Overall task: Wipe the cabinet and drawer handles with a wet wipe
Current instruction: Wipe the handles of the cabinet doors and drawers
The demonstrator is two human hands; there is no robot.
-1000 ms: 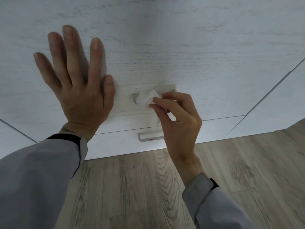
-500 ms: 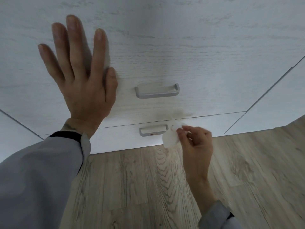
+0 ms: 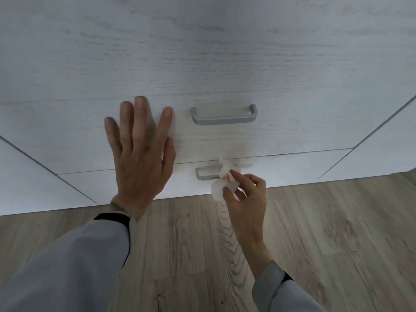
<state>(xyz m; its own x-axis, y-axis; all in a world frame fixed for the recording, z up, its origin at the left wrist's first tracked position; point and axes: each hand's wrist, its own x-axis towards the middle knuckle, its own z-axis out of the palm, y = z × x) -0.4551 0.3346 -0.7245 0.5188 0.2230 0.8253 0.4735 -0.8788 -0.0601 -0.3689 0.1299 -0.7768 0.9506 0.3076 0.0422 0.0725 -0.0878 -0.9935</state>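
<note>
Two grey metal handles sit on white wood-grain drawer fronts. The upper handle (image 3: 224, 115) is bare. The lower handle (image 3: 206, 174) shows only its left half; the white wet wipe (image 3: 218, 188) covers its right end. My right hand (image 3: 245, 199) pinches the crumpled wipe against that end. My left hand (image 3: 140, 152) lies flat, fingers spread, on the upper drawer front (image 3: 292, 131), left of both handles.
A thin gap separates the upper drawer from the low bottom drawer (image 3: 135, 183). Plain white cabinet panels (image 3: 382, 149) flank the drawers on both sides. Wood-look plank floor (image 3: 326, 244) runs below, towards me.
My right hand left the upper handle, dropped down with the wipe, and now presses it on the lower handle's right end. My left hand stays flat on the drawer front.
</note>
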